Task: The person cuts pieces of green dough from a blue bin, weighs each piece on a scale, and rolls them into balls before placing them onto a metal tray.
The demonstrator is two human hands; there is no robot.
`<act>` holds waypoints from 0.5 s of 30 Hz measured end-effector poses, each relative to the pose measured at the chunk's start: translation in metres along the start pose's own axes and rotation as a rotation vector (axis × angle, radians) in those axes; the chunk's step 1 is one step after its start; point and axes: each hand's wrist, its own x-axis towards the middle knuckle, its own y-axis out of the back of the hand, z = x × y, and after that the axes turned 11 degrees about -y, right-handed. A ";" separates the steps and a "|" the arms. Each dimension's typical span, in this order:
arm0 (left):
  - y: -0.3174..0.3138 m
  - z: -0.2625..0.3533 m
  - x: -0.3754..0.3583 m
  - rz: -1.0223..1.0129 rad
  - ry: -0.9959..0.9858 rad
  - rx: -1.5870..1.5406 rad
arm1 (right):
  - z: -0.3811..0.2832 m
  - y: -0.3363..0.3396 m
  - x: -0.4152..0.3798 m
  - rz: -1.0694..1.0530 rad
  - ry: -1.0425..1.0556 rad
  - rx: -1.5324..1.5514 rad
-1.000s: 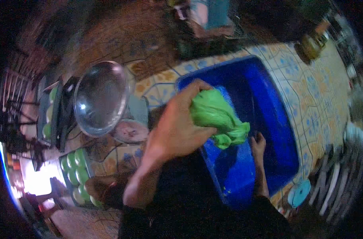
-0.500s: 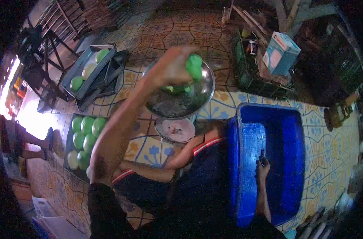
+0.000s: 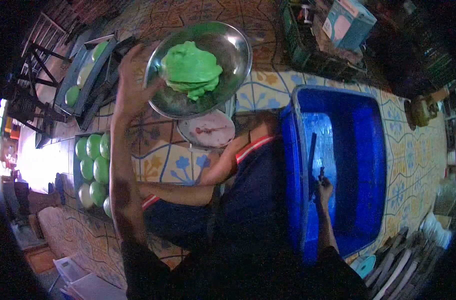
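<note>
A green, soft-looking mass (image 3: 190, 69) lies in a round metal bowl (image 3: 233, 62). At the bowl's left rim is my left hand (image 3: 134, 82), its fingers spread and slightly blurred, with nothing held. My right hand (image 3: 324, 189) is over the blue tub (image 3: 360, 170), closed around the handle of a dark, narrow tool (image 3: 313, 150). Below the bowl sits a scale (image 3: 208, 130) with a round, pinkish, stained top.
Several green round objects (image 3: 93, 165) fill a crate at the left. Others lie in a grey tray (image 3: 86, 75) at the upper left. A dark crate (image 3: 298, 47) and a blue-white box (image 3: 349, 24) stand at the upper right.
The green mass that my left hand held above the bowl now lies in it. My left hand has opened and moved left. The dark tool shows more clearly, and the view has shifted.
</note>
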 end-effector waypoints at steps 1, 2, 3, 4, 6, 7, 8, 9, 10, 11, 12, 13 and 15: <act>0.008 0.000 0.000 0.112 0.127 -0.226 | 0.003 -0.003 -0.003 0.062 0.061 0.118; 0.015 0.001 -0.002 0.219 0.264 -0.450 | 0.009 0.000 -0.005 0.061 0.045 0.107; 0.021 0.008 -0.004 0.214 0.268 -0.452 | 0.023 0.000 0.004 0.068 -0.001 0.008; 0.027 0.017 -0.006 0.283 0.344 -0.432 | 0.044 0.000 0.016 0.075 -0.046 -0.091; 0.033 0.027 -0.018 0.349 0.425 -0.411 | 0.080 0.002 0.029 0.003 -0.077 -0.094; 0.034 0.029 -0.024 0.407 0.498 -0.426 | 0.062 -0.003 0.019 -0.012 -0.018 -0.021; 0.033 0.030 -0.029 0.463 0.574 -0.441 | 0.048 -0.005 0.011 -0.027 0.038 0.050; 0.032 0.029 -0.036 0.460 0.577 -0.443 | 0.051 -0.004 0.012 -0.027 0.035 0.046; 0.030 0.026 -0.042 0.504 0.560 -0.470 | 0.058 -0.002 0.016 -0.043 0.048 0.030; 0.029 0.024 -0.049 0.548 0.541 -0.498 | 0.065 -0.001 0.018 -0.059 0.061 0.016; 0.029 0.026 -0.052 0.547 0.541 -0.499 | 0.063 -0.001 0.016 -0.058 0.060 0.015; 0.029 0.028 -0.055 0.520 0.565 -0.471 | 0.061 -0.001 0.016 -0.016 -0.026 -0.094; 0.031 0.033 -0.059 0.493 0.589 -0.448 | 0.045 0.000 0.012 0.029 -0.112 -0.205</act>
